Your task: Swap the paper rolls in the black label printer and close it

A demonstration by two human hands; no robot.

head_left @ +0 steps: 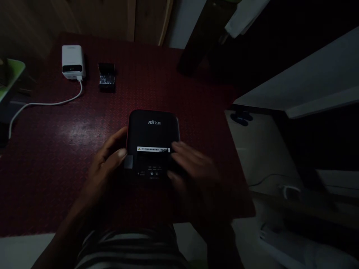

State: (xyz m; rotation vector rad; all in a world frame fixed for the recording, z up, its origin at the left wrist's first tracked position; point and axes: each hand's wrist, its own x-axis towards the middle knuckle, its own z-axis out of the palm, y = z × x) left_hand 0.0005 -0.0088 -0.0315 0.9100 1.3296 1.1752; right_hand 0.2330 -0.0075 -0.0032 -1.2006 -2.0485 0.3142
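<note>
A black receipt printer (153, 135) with a white brand mark, a warning strip by its paper slot and small buttons near its front lies on the red table (70, 168). My left hand (105, 162) grips the printer's left side, thumb against the top edge and fingers along the side. Blurred by motion, my right hand (195, 166) is at the printer's right edge. Its fingers are stretched out and the thumb stands apart; whether the fingertips touch the case I cannot tell.
At the back left stand a white power bank (72, 59) with a plugged-in white cable (53, 103) and a small dark open object (107, 77). A dark cylinder (199, 35) rises at the table's back edge. Slippers (240, 117) lie on the floor to the right.
</note>
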